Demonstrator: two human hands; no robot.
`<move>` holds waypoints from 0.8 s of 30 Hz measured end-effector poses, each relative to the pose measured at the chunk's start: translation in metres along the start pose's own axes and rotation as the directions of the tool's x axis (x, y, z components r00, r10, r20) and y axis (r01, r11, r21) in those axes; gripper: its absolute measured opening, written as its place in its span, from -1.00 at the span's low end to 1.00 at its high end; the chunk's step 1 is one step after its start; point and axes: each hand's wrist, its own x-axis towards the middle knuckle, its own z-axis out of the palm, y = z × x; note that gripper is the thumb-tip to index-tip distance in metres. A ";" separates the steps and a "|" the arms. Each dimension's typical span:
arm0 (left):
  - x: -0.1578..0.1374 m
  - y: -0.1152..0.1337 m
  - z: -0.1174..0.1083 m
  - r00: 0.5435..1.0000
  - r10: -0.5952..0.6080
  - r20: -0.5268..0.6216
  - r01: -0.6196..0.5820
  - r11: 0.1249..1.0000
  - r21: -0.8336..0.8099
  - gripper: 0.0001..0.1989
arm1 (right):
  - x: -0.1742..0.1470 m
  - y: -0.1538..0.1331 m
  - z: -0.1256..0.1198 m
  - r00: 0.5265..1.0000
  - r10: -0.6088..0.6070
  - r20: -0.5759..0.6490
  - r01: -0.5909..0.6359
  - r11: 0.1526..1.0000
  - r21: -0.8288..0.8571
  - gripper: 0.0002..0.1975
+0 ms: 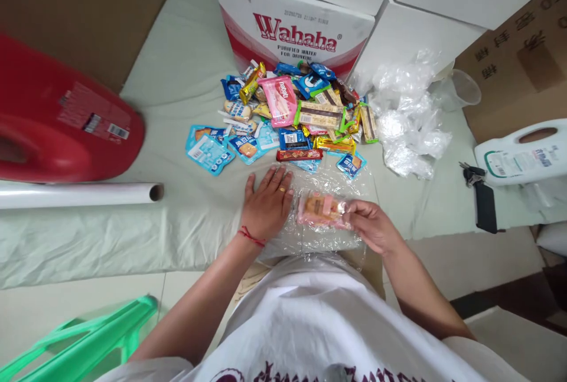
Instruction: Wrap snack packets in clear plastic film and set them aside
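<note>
- Pinching a pink-edged snack packet (322, 207) by its end: right hand (371, 224), over clear film (312, 242) (crinkly).
- Left hand (268, 202): flat, palm down, left of the packet; steady pressure should stop film slipping.

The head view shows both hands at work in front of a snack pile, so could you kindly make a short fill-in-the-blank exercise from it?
1. The hand holding the wrapped snack is the person's ____ one.
2. The left hand has a string bracelet at its wrist, coloured ____.
3. The biggest word on the box behind the snack pile is ____.
4. The bottle near the keys is mostly ____ in colour.

Missing words: right; red; Wahaha; white.
</note>
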 end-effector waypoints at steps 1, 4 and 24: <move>0.000 0.000 0.000 1.000 -0.002 0.001 0.002 1.000 -0.004 -0.47 | 0.000 0.006 0.003 1.000 -0.019 0.017 0.021 0.996 -0.091 -0.59; 0.000 0.001 0.000 1.000 -0.005 0.001 0.005 1.000 0.000 -0.47 | -0.002 0.013 0.000 0.975 -0.206 -0.079 0.146 0.871 -0.469 -0.66; -0.031 -0.026 -0.025 0.964 0.118 -0.239 -0.152 0.980 -0.128 -0.60 | -0.088 0.075 -0.042 0.761 -0.479 0.438 0.533 0.077 -0.842 -0.50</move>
